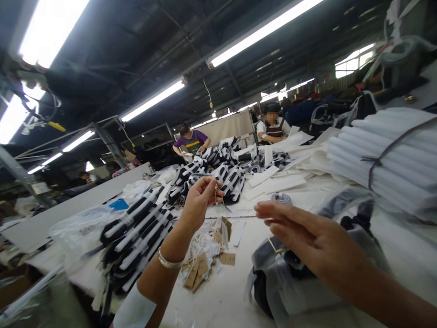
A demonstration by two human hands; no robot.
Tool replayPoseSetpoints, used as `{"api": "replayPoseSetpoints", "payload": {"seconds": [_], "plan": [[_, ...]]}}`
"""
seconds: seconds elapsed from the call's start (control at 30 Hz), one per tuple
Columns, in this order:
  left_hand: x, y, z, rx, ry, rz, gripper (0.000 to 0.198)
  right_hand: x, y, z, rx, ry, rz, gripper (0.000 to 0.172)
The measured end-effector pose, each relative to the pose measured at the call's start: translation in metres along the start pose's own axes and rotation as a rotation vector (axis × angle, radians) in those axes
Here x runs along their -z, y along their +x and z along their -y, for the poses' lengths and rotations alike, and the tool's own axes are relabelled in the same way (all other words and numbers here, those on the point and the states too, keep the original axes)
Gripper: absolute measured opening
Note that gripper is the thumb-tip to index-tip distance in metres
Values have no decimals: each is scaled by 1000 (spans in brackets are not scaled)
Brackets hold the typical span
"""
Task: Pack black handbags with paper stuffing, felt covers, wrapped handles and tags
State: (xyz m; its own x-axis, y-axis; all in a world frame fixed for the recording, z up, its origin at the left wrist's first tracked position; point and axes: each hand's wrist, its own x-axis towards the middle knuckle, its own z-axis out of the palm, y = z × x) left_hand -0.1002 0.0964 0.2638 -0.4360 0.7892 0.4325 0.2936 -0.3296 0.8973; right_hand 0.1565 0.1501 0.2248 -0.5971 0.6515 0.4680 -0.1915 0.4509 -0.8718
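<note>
My left hand [199,201] is raised above the white table [235,298], its fingertips pinched on a thin string or tag loop too small to make out. My right hand [305,236] reaches in from the right with fingers stretched out flat, holding nothing, over a grey and black garment [289,281]. Below my left hand lies a heap of brown and white paper tags [208,254]. A bracelet is on my left wrist.
Black-and-white striped garments [140,233] are piled at left and further back [225,171]. A tied stack of white fabric [394,156] stands at right. Two people work at the far end of the table. Clear plastic bags [80,224] lie at left.
</note>
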Motion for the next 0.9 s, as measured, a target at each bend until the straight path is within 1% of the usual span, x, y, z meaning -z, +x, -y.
{"api": "replayPoseSetpoints", "payload": {"seconds": [0.13,0.27,0.33,0.4,0.43,0.5,0.57,0.6,0.67,0.7,0.73,0.83,0.87,0.9], "plan": [[-26,-12,-36,-9,-140,68,26,-16,24,2,65,139,107,54],[-50,-21,-60,-5,-311,139,16,-29,30,3,109,233,163,62],[-59,-25,-69,6,-373,147,12,-32,25,6,89,253,156,56],[-65,-30,-75,13,-453,136,10,-30,16,11,57,275,130,43],[-66,-33,-77,12,-499,133,9,-27,10,13,42,297,101,37],[-66,-41,-76,16,-580,155,7,-19,-7,15,4,342,19,33],[-64,-51,-67,45,-607,231,9,-9,-28,13,-83,343,-55,33],[-63,-57,-59,72,-586,291,11,-4,-40,10,-138,320,-79,33],[-59,-66,-38,137,-480,416,18,4,-63,-2,-257,249,-75,35],[-57,-70,-25,162,-406,453,22,6,-74,-10,-314,219,-67,36],[-55,-71,-12,182,-318,464,27,7,-84,-19,-366,194,-62,37],[-51,-69,29,218,-77,411,37,2,-102,-46,-489,129,-56,43],[-50,-66,40,237,-24,417,38,0,-105,-54,-503,98,-59,44],[-50,-64,49,261,12,451,38,-3,-105,-60,-503,62,-60,45]]}}
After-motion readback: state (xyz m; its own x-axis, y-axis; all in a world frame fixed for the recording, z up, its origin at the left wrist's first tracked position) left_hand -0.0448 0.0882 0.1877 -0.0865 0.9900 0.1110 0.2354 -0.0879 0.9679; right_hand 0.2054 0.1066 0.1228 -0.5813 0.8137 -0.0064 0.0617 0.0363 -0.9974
